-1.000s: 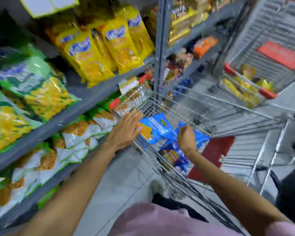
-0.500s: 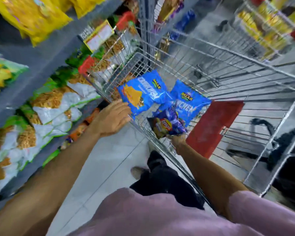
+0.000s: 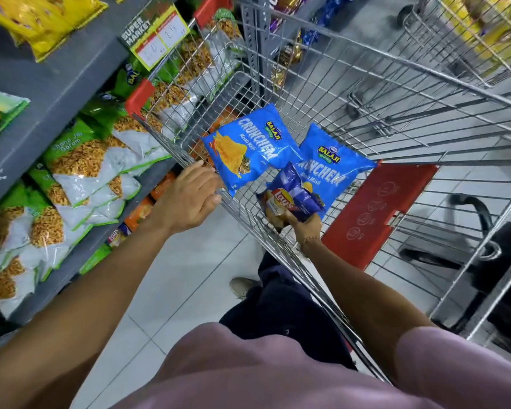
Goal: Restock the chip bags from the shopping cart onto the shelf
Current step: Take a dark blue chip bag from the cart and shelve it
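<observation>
Two blue Crunchem chip bags lie in the wire shopping cart point(image 3: 366, 93): one point(image 3: 248, 149) leans on the left wall, the other point(image 3: 334, 166) rests beside it. My right hand point(image 3: 303, 227) is inside the cart, shut on the bottom of a dark blue Lay's bag point(image 3: 292, 196) held above the cart floor. My left hand point(image 3: 189, 196) rests on the cart's left rim with fingers curled over the wire, touching the corner of the first blue bag. The grey shelf point(image 3: 56, 93) stands to the left.
Green-and-white snack packs point(image 3: 86, 166) fill the shelf row beside the cart, yellow bags point(image 3: 42, 22) above, orange bags point(image 3: 139, 211) lower down. A red child-seat flap point(image 3: 378, 214) lies in the cart. A second cart point(image 3: 478, 39) stands at the top right. My foot point(image 3: 242, 286) is on the tiled floor.
My view tilted down toward the cart. My right hand reached into the cart and lifted the Lay's bag. My left hand stayed at the cart rim.
</observation>
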Demonstrator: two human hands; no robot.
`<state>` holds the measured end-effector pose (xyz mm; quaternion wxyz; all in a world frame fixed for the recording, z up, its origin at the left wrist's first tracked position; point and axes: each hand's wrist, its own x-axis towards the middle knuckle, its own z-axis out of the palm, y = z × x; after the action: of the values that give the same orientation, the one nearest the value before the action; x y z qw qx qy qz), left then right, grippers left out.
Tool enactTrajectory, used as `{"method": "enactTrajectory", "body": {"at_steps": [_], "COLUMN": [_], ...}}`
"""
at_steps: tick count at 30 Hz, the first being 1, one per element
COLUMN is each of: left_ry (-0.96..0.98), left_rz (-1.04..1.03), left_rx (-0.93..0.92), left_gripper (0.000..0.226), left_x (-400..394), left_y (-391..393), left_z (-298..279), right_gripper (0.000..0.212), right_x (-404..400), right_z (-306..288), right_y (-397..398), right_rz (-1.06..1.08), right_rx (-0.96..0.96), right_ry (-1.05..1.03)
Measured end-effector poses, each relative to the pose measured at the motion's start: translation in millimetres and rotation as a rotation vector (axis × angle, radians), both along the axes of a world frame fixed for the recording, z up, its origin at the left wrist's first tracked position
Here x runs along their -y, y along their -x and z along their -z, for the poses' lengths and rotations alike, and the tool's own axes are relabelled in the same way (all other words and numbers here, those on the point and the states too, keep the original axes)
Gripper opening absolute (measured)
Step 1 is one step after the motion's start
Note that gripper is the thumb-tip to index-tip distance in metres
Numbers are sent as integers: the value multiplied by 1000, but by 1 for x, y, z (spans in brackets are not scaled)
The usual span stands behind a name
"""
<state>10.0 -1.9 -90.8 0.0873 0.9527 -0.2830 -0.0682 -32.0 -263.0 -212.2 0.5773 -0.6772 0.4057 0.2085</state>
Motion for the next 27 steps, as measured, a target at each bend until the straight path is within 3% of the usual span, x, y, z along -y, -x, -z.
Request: {"method": "enactTrajectory", "body": {"at_steps": [4,8,11,14,18,22,27], "left_ry": [-1,-16,5,35,87,113,119], "left_rz": [-3,-40,-108,-244,-407,-476,-516], "left_rx": [-1,-53,-62,42,205,520,863], "left_gripper": [47,59,59,47,55,35,30], "left_x": [0,3,3,-9,-42,-77,-129], "left_y": [0,1,1,-5,-25,-32,-4], "left_z": [-3,-11,-25,-52,-106,-181,-276], "right_gripper": [41,39,39,33,16,20,12], "right_x": [8,21,23,15,-9,-49,-118], "right_z": [-13,-39,-71,-118,-204,-306,-417], "right_y": [-15,-41,-67,-95,-126,-135,-126], "right_rz": [-253,-547,-612,-532,-455,-470,-536], "right_rx": [99,227,331,520,780,1057,1233], "right_ry": [129,323,358,274,95,-105,-341]}}
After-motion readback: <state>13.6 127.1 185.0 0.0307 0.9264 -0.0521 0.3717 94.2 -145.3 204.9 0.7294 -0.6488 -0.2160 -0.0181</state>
